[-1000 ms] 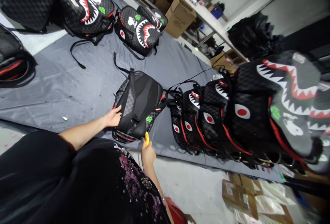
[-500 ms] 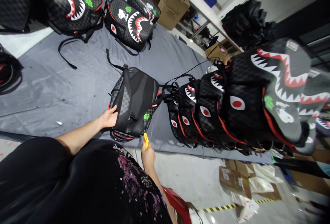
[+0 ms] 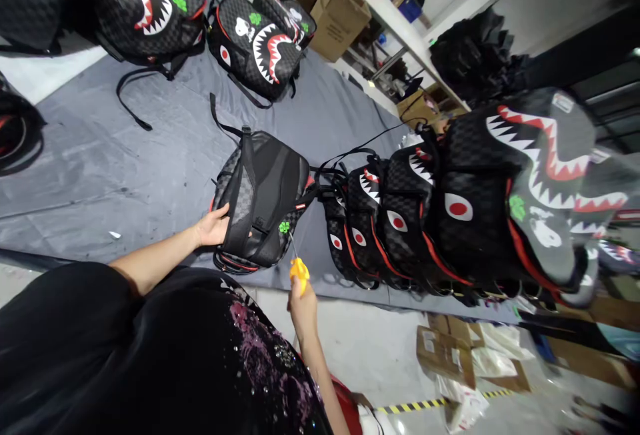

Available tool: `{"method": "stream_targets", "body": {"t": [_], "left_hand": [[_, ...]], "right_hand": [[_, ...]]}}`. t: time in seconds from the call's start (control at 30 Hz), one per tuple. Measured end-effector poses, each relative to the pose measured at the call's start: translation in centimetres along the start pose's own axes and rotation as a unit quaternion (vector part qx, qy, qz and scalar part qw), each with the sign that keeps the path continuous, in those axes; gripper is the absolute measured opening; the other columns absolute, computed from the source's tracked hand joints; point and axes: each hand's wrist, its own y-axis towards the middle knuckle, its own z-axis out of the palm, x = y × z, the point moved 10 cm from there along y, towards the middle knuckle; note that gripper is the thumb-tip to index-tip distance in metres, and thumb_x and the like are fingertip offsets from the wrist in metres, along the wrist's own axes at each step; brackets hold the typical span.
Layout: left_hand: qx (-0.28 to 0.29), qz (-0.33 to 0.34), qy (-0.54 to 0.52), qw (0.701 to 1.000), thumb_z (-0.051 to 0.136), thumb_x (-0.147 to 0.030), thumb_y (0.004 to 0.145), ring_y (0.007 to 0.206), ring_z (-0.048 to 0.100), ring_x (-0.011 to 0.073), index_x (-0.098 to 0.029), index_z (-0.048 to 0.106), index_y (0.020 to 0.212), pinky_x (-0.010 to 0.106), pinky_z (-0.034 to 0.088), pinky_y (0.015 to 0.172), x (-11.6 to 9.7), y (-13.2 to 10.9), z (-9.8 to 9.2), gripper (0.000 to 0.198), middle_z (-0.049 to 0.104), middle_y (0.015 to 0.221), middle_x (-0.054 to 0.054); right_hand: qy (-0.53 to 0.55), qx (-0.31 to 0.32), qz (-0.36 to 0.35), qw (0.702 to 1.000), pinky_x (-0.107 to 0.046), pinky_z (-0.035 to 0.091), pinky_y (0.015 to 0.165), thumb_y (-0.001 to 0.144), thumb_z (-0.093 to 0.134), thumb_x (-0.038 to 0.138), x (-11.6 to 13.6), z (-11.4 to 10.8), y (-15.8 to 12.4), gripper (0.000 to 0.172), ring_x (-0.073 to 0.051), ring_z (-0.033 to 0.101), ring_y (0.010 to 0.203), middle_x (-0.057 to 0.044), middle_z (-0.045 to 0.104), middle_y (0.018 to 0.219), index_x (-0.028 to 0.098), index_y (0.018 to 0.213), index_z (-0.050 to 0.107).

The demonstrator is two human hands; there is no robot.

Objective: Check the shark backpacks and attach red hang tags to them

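Observation:
A black checkered backpack (image 3: 265, 198) lies back-panel up on the grey sheet (image 3: 125, 155) in front of me. My left hand (image 3: 214, 227) rests on its near left edge, fingers curled against the side. My right hand (image 3: 302, 301) is closed on a small yellow thread snipper (image 3: 299, 268), whose thin metal tip points up toward the backpack's lower right corner by a green tag (image 3: 285, 227). The tip is close to the bag; I cannot tell whether it touches.
A row of shark-mouth backpacks (image 3: 450, 221) stands close on the right. Other shark backpacks (image 3: 260, 45) lie at the sheet's far side. Cardboard boxes (image 3: 337, 15) and a shelf are behind; flattened cardboard (image 3: 445, 355) lies on the floor at lower right.
My right hand has shifted right and slightly down with the yellow snipper, its tip now showing. The left hand stays on the backpack.

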Motion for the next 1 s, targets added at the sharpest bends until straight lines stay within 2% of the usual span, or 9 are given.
{"method": "stream_targets", "body": {"t": [0.07, 0.17, 0.33, 0.53, 0.73, 1.0], "left_hand": [[0.018, 0.002, -0.01, 1.0, 0.042, -0.062, 0.093, 0.114, 0.064, 0.0341, -0.002, 0.048, 0.138, 0.049, 0.036, 0.109, 0.0, 0.1, -0.1, 0.075, 0.068, 0.118, 0.024], [0.028, 0.008, -0.017, 0.999, 0.041, -0.06, 0.094, 0.114, 0.065, 0.0339, -0.002, 0.048, 0.138, 0.048, 0.037, 0.108, -0.1, 0.2, -0.1, 0.073, 0.069, 0.117, 0.023], [0.018, 0.013, -0.017, 1.0, 0.04, -0.058, 0.095, 0.112, 0.065, 0.0337, -0.002, 0.05, 0.137, 0.048, 0.037, 0.108, -0.1, 0.1, 0.1, 0.07, 0.07, 0.114, 0.023], [0.014, 0.016, -0.016, 1.0, 0.041, -0.057, 0.095, 0.11, 0.067, 0.0332, -0.002, 0.049, 0.138, 0.047, 0.039, 0.107, -0.1, 0.1, 0.1, 0.07, 0.07, 0.113, 0.023], [-0.007, 0.01, -0.012, 1.0, 0.038, -0.059, 0.095, 0.109, 0.067, 0.0332, -0.001, 0.048, 0.138, 0.047, 0.039, 0.106, -0.1, 0.2, -0.4, 0.072, 0.071, 0.112, 0.023], [-0.001, 0.007, -0.022, 1.0, 0.037, -0.059, 0.096, 0.11, 0.067, 0.0336, -0.001, 0.046, 0.14, 0.048, 0.039, 0.107, -0.1, 0.4, -0.5, 0.073, 0.071, 0.112, 0.023]], "right_hand": [[0.011, -0.028, -0.011, 0.999, -0.028, 0.052, 0.068, 0.098, 0.024, 0.051, 2.8, 0.1, 1.7, 0.061, -0.021, 0.07, 0.077, -0.011, 0.074, 0.091, 0.013, 0.13, 0.059], [-0.028, -0.003, -0.002, 1.0, -0.028, 0.051, 0.073, 0.098, 0.027, 0.049, 6.0, 0.8, 4.9, 0.056, -0.022, 0.07, 0.089, -0.012, 0.074, 0.1, 0.015, 0.121, 0.064], [-0.061, 0.015, -0.012, 0.998, -0.027, 0.049, 0.078, 0.099, 0.026, 0.048, 8.2, 0.1, 8.2, 0.053, -0.022, 0.069, 0.1, -0.011, 0.073, 0.107, 0.017, 0.12, 0.063], [-0.111, 0.031, -0.008, 0.993, -0.031, 0.048, 0.086, 0.099, 0.028, 0.051, 9.6, -0.9, 8.6, 0.053, -0.025, 0.065, 0.111, -0.014, 0.07, 0.117, 0.018, 0.123, 0.061], [-0.156, 0.044, 0.013, 0.987, -0.032, 0.047, 0.087, 0.1, 0.029, 0.051, 10.6, -1.5, 8.4, 0.05, -0.025, 0.065, 0.112, -0.015, 0.07, 0.118, 0.019, 0.122, 0.061], [-0.204, 0.053, 0.011, 0.977, -0.035, 0.048, 0.087, 0.1, 0.033, 0.05, 11.6, -1.7, 9.0, 0.048, -0.028, 0.065, 0.111, -0.017, 0.07, 0.116, 0.017, 0.119, 0.061]]}}
